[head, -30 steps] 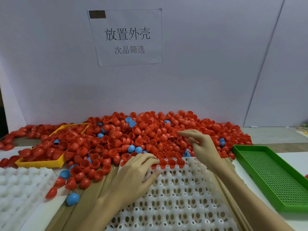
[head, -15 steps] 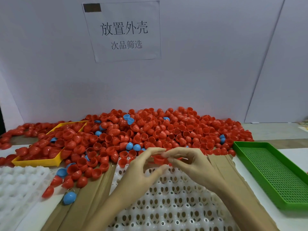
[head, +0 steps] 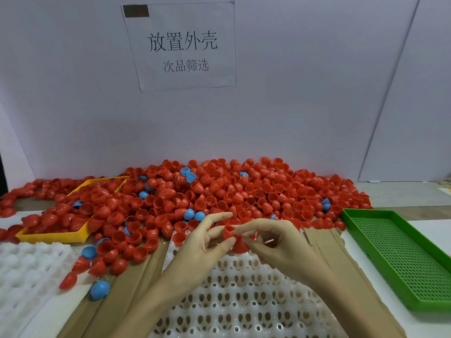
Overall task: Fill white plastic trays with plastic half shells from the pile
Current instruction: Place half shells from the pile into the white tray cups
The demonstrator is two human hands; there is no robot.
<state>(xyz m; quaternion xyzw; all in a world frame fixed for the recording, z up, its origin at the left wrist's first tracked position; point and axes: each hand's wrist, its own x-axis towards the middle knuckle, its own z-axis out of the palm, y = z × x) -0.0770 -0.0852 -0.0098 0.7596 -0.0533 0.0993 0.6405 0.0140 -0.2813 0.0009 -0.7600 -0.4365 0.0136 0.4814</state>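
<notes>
A: Far left of the grip, what lies on the bench?

B: A second white tray [head: 26, 269], cells bare, at the left edge. Behind it a yellow tray [head: 52, 236], half buried under red shells. Between these and the grip, loose red shells and a few blue ones spill onto brown cardboard [head: 117, 293]; one blue shell [head: 99, 290] lies nearest the viewer, apart from the rest.

A: And the grip itself?

B: Both hands meet over the far edge of the white plastic tray [head: 244, 301], which lies directly below and toward the viewer from the grip. The left hand [head: 202, 247] has thumb and middle fingers curled onto a red half shell [head: 229, 231], the index finger stretched out toward the pile. The right hand [head: 275, 242] curls its fingertips onto the same cluster from the other side; a second red shell [head: 240, 246] sits just under the first, touching it. Which hand bears that lower shell cannot be told.

A: Behind the grip?

B: The pile of red half shells [head: 244, 191], with scattered blue ones, stretching the width of the bench against a pale wall; its near edge touches the tray's far rim. Above it a paper sign [head: 181, 45] with printed characters.

A: To the right?

B: A green perforated tray [head: 400, 252], well apart from the hands, beyond the cardboard.
</notes>
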